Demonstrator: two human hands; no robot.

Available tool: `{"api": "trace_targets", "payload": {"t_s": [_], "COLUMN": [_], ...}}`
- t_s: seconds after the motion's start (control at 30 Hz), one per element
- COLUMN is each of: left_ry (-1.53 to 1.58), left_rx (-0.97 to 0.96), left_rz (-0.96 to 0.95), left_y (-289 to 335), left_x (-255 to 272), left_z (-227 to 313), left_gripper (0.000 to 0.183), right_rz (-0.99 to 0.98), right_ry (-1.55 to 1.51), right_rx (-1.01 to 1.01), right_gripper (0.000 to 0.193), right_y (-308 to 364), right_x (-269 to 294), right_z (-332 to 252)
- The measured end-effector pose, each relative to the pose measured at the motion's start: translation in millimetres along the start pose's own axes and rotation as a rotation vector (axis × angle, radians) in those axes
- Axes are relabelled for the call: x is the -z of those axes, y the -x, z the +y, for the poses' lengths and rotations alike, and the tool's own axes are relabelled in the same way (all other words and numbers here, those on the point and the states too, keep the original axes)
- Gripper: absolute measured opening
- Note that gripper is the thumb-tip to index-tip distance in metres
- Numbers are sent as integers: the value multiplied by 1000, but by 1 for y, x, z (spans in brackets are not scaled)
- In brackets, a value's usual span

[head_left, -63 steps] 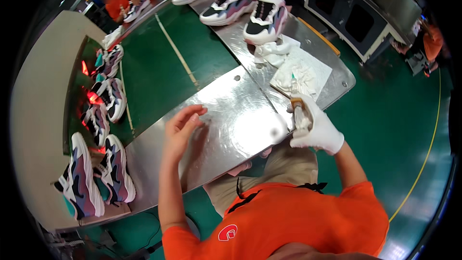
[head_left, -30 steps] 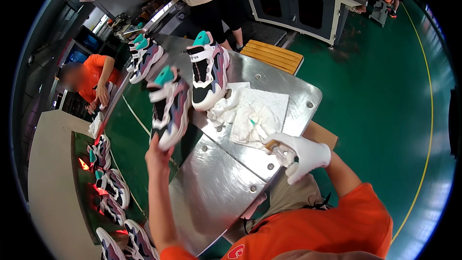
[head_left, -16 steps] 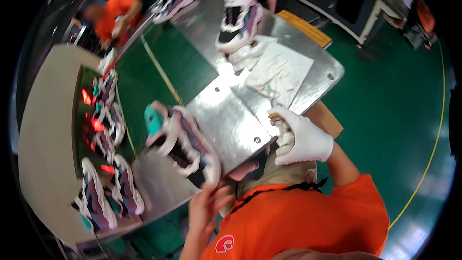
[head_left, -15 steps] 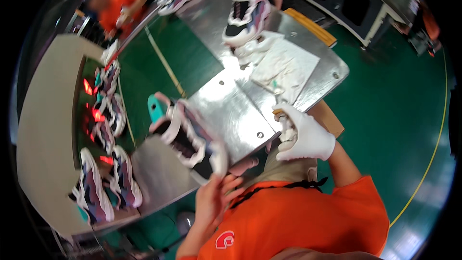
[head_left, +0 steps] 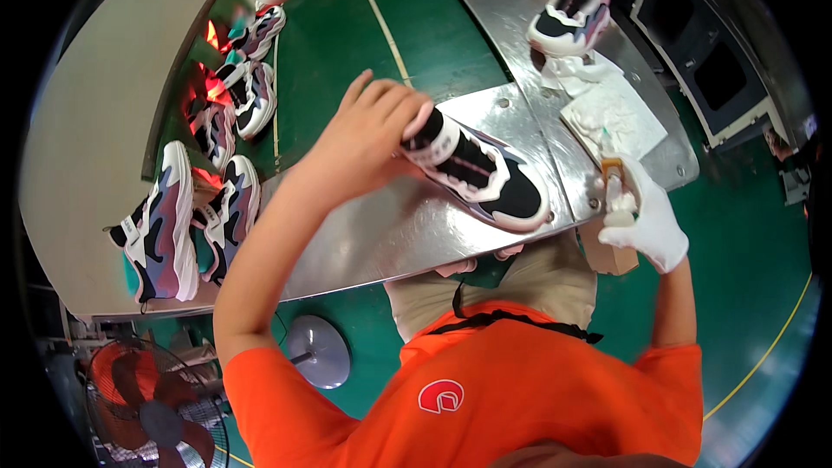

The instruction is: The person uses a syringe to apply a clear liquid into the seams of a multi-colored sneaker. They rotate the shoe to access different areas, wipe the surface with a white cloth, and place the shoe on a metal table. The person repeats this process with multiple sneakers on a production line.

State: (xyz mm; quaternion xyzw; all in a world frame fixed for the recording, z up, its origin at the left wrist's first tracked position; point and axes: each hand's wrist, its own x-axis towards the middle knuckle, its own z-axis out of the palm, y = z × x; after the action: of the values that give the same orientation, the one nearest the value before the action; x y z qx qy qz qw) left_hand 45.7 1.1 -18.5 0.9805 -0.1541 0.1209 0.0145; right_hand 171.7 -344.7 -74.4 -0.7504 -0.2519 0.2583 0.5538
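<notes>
My bare left hand is closed around the heel and collar of a black, white and purple sneaker. The sneaker rests on the metal table, its toe pointing right toward the near edge. My right hand, in a white glove, is curled around a small brown-ended piece and what looks like a white wad; their exact kind is unclear. Just beyond that hand, a stained white cloth lies on a flat pad. Another sneaker stands behind the cloth.
At left, several sneakers stand along a green conveyor belt beside a heater-like housing with red glowing lights. The metal table runs in front of me. A fan stands at lower left, and a cardboard box sits below the table edge.
My left hand has gone from the sneaker's toe to its heel. The sneaker has come down onto the table. My right hand still holds its small item. The view has shifted.
</notes>
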Motion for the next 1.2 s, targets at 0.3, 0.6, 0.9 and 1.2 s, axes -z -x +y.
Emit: {"api": "trace_targets", "payload": {"t_s": [0.3, 0.6, 0.9, 1.2], "left_ry": [-176, -52, -130, -179], "left_rx": [286, 389, 387, 371], "left_rz": [444, 334, 268, 259], "left_y": [120, 112, 114, 117], "left_x": [-41, -30, -29, -28], "left_z": [87, 84, 84, 84], "left_gripper": [32, 32, 33, 29], "right_rz": [-441, -880, -947, -958], "right_ry": [-258, -708, -821, -776], "right_rx": [-14, -77, -148, -194], "right_gripper": [75, 100, 81, 70], "right_y": [-39, -107, -117, -121], "right_x": [-8, -103, -115, -116], "right_z": [-39, -64, -53, -45]}}
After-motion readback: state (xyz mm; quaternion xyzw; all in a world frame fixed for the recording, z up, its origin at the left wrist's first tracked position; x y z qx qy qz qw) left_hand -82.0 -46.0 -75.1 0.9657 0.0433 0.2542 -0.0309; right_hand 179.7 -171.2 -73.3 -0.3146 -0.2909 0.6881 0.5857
